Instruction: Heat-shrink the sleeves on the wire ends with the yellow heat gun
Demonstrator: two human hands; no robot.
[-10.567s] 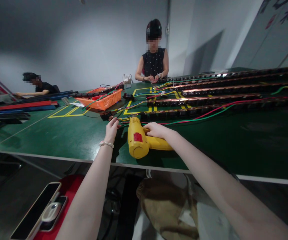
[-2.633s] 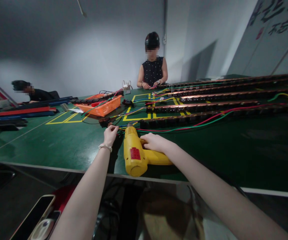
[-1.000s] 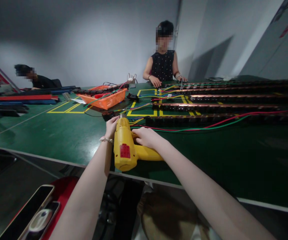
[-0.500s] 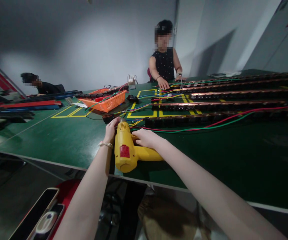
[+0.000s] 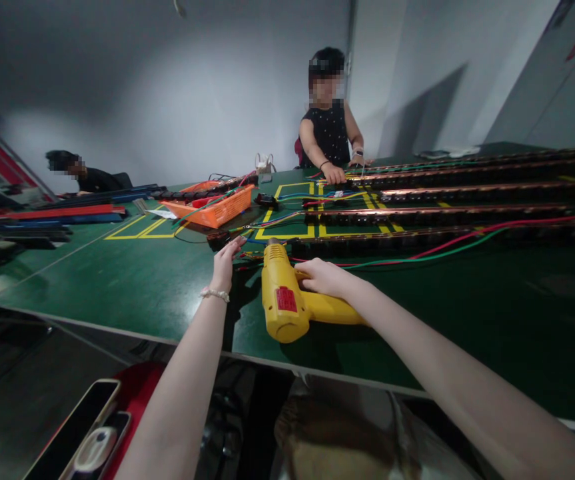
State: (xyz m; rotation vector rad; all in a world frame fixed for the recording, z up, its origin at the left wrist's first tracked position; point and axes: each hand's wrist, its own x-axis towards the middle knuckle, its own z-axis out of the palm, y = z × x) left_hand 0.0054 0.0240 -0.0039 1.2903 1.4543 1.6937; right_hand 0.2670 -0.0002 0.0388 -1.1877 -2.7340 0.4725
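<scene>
A yellow heat gun (image 5: 286, 290) with a red label is held just above the green table, its metal nozzle aimed away from me at the wires. My right hand (image 5: 320, 277) is wrapped around the front of its handle. Left of the nozzle, my left hand (image 5: 226, 261) pinches a thin wire (image 5: 254, 241) at its fingertips; the exact grip point is partly hidden. A small dark connector (image 5: 218, 240) lies right behind the left fingers. More coloured wires (image 5: 251, 257) run between the left hand and a long dark strip (image 5: 347, 247).
Several long copper-and-black strips (image 5: 442, 215) with loose wires lie along the right of the green table (image 5: 132, 280). An orange basket (image 5: 217, 208) stands ahead. Across the table a person (image 5: 326, 133) handles strips; another person (image 5: 97, 179) sits far left. Phones (image 5: 74, 427) rest on a red seat below.
The heat gun has moved right with my right hand, away from my left hand. Wires now show between the nozzle and my left fingers. The person opposite has shifted a hand slightly.
</scene>
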